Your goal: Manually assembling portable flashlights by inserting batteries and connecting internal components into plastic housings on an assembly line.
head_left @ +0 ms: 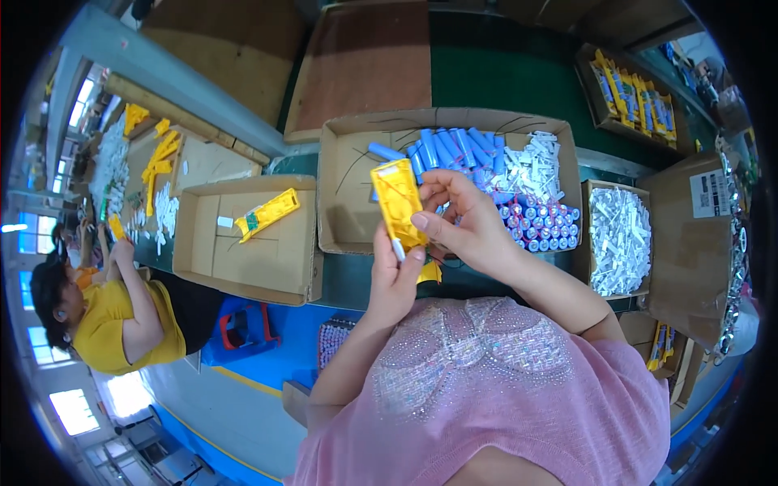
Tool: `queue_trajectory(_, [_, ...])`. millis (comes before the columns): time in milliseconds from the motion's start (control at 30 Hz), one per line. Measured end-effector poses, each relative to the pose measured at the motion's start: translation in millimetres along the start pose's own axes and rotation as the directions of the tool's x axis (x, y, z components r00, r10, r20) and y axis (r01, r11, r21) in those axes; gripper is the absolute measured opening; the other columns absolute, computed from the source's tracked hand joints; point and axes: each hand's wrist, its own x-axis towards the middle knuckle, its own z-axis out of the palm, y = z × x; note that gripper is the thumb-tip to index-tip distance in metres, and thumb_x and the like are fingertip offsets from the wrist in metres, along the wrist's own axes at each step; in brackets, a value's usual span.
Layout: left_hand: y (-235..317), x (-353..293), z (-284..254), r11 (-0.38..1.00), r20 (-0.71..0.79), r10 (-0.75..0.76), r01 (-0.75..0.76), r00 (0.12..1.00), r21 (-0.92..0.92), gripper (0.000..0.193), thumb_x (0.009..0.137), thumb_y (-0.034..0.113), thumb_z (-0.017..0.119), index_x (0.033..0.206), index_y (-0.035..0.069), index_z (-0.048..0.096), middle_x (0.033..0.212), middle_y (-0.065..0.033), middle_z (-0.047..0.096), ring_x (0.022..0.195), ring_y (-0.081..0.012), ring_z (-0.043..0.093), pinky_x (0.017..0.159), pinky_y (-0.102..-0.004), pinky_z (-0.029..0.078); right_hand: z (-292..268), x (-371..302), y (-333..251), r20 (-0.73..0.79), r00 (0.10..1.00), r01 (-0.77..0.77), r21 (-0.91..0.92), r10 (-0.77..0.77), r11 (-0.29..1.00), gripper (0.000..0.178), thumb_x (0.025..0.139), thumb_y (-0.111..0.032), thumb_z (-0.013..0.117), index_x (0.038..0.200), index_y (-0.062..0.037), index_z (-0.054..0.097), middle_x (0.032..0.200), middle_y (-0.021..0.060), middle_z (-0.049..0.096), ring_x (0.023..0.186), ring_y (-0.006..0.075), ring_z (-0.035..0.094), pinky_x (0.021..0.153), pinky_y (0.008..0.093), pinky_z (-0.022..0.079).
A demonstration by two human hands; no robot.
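Observation:
My left hand (391,283) grips the lower end of a yellow plastic casing (397,198), which stands tilted in front of my chest with its hollow side showing. A small white piece (398,249) shows at its lower end beside my left thumb. Bent around the casing's right edge, my right hand (470,223) has its thumb on the inside; some fingertips are hidden. Behind them lies a wide cardboard box (344,194) with blue-wrapped cylindrical cells (454,148), white strips (535,166) and cells standing on end (539,225).
Left, a shallow cardboard box (203,267) holds another yellow casing (269,214) with a green part. Right, a box of white pieces (620,239) adjoins a tall carton (689,243). A person in a yellow shirt (130,324) works at far left, near a blue stool (243,332).

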Motion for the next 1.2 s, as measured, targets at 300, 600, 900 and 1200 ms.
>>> queue_trajectory(300, [6, 12, 20, 0.987, -0.015, 0.109, -0.107, 0.994, 0.119, 0.051, 0.08, 0.004, 0.044, 0.122, 0.001, 0.016, 0.109, -0.0108, 0.039, 0.097, -0.0148, 0.045, 0.081, -0.0271, 0.039, -9, 6, 10, -0.039, 0.971, 0.201, -0.408, -0.237, 0.89, 0.016, 0.069, -0.016, 0.059, 0.068, -0.0029, 0.05, 0.063, 0.0084, 0.05, 0.059, 0.0234, 0.054, 0.05, 0.0317, 0.042])
queue_trajectory(600, [4, 26, -20, 0.976, -0.436, -0.056, -0.042, 0.898, -0.213, 0.03, 0.084, 0.008, 0.044, 0.109, 0.006, 0.028, 0.098, -0.0086, 0.046, 0.088, -0.0129, 0.047, 0.076, -0.0254, 0.04, 27, 32, 38, 0.212, 0.92, 0.391, -0.429, -0.33, 0.814, 0.014, 0.067, -0.014, 0.06, 0.072, -0.0046, 0.051, 0.072, 0.0086, 0.053, 0.06, 0.0255, 0.054, 0.052, 0.0351, 0.043])
queue_trajectory(900, [10, 25, -44, 0.984, -0.329, -0.06, 0.0, 0.942, -0.179, 0.036, 0.081, 0.0, 0.041, 0.112, 0.005, 0.024, 0.099, -0.0128, 0.049, 0.069, -0.0144, 0.054, 0.062, -0.0269, 0.047, -4, 136, 92, 0.299, 0.947, 0.32, -0.854, -0.118, 0.409, 0.027, 0.068, -0.02, 0.063, 0.086, -0.0023, 0.055, 0.07, 0.01, 0.058, 0.064, 0.0235, 0.056, 0.058, 0.0328, 0.045])
queue_trajectory(1200, [0, 33, -20, 0.98, -0.227, 0.138, -0.101, 0.964, 0.17, 0.041, 0.081, 0.002, 0.043, 0.115, 0.002, 0.021, 0.1, -0.0116, 0.042, 0.075, -0.0126, 0.051, 0.065, -0.0252, 0.045, 5, 51, -3, 0.266, 0.942, -0.257, 0.179, 0.205, 0.95, 0.02, 0.071, -0.006, 0.063, 0.088, -0.0019, 0.053, 0.073, -0.0005, 0.053, 0.064, 0.0042, 0.05, 0.055, 0.018, 0.041])
